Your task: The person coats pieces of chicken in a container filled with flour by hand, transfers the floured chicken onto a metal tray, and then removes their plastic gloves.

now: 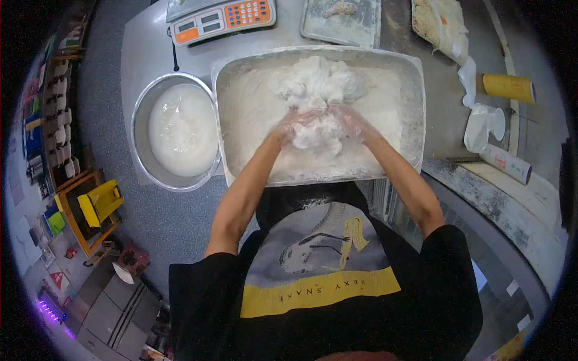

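A large metal tray (pixel 410 108) of white flour (pixel 247 99) lies in front of me. Heaped at its back middle are flour-coated lumps (pixel 325 78), their kind hidden under the coating. Another white-coated clump (pixel 317 135) lies between my hands, nearer to me. My left hand (pixel 293 125) is at the left side of this clump, my right hand (pixel 351 120) at its right. Both hands are whitened and smeared by motion, so their fingers and grip do not show clearly.
Left of the tray stands a round metal bowl (pixel 137 141) of cloudy whitish liquid (pixel 183 129). A scale (pixel 223 21) and a smaller floury tray (pixel 341 37) are behind. To the right are a plastic bag of crumbly stuff (pixel 442 27), a yellow roll (pixel 509 88) and a white container (pixel 478 127).
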